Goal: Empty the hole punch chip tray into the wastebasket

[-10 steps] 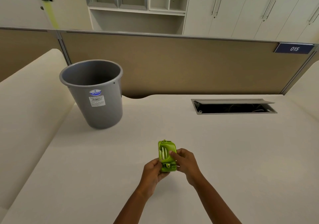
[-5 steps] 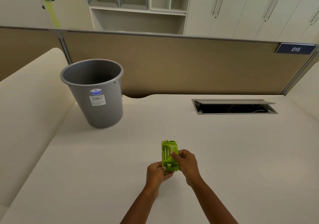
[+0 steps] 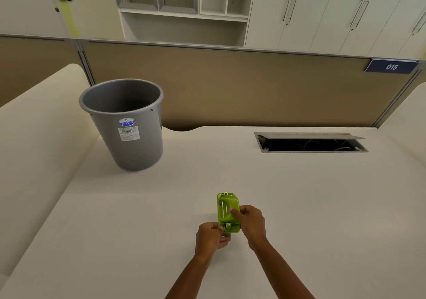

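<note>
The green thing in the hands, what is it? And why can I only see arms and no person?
The picture comes from a camera worn on a person's head, looking forward and down, so you see only their arms and hands. The green thing is a hole punch, a tool that makes holes in paper. Both hands hold it just above a pale desk: the right hand grips its side with the thumb on top, and the left hand pinches its near end. Farther back on the left stands a grey wastebasket with a label on it. On the right is a long slot in the desk with cables inside. A brown divider with a sign reading 015 runs behind.
</note>
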Demonstrator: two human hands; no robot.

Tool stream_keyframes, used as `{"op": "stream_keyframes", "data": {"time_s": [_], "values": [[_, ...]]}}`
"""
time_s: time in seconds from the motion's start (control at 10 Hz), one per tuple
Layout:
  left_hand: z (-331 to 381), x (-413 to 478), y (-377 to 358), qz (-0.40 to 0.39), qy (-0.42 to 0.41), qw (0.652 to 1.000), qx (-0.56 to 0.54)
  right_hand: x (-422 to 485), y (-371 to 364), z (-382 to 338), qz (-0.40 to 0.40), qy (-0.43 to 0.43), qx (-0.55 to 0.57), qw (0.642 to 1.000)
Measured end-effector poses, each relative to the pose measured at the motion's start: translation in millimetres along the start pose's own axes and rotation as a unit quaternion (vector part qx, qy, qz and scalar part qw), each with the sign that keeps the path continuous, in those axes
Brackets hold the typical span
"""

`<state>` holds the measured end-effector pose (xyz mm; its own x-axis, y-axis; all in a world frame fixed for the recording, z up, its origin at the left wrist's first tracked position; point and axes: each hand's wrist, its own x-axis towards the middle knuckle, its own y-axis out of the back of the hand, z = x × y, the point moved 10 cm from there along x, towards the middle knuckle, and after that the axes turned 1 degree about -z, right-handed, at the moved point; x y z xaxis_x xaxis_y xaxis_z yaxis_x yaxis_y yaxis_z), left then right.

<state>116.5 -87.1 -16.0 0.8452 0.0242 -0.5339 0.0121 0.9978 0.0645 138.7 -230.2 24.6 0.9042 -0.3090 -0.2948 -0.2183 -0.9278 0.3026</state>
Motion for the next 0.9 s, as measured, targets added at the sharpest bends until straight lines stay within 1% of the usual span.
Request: {"op": "stream_keyframes", "data": {"time_s": [0.1, 0.2, 0.3, 0.4, 0.5, 0.6, 0.7, 0.8, 0.9], "values": [[10, 0, 8, 0.035, -0.058, 0.993, 0.096, 6, 6, 3, 0.019, -0.008, -0.012, 1.000], [18, -8, 17, 0.078, -0.124, 0.955, 0.259, 15, 13, 9, 0.034, -0.017, -0.029, 0.999], [15, -11, 23, 0.095, -0.157, 0.918, 0.352, 23, 22, 18, 0.052, -0.032, -0.041, 0.997], [11, -10, 23, 0.099, -0.179, 0.855, 0.476, 29, 31, 27, 0.069, -0.037, -0.064, 0.995], [6, -9, 26, 0.110, -0.188, 0.815, 0.537, 31, 34, 35, 0.068, -0.052, -0.078, 0.993], [1, -6, 27, 0.112, -0.197, 0.789, 0.571, 34, 35, 42, 0.069, -0.057, -0.083, 0.993], [0, -5, 29, 0.121, -0.193, 0.777, 0.587, 31, 36, 44, 0.072, -0.064, -0.076, 0.992], [15, -13, 33, 0.151, -0.225, 0.776, 0.570, 32, 37, 49, 0.064, -0.062, -0.084, 0.993], [24, -21, 30, 0.152, -0.273, 0.736, 0.600, 30, 35, 45, 0.056, -0.056, -0.101, 0.992]]}}
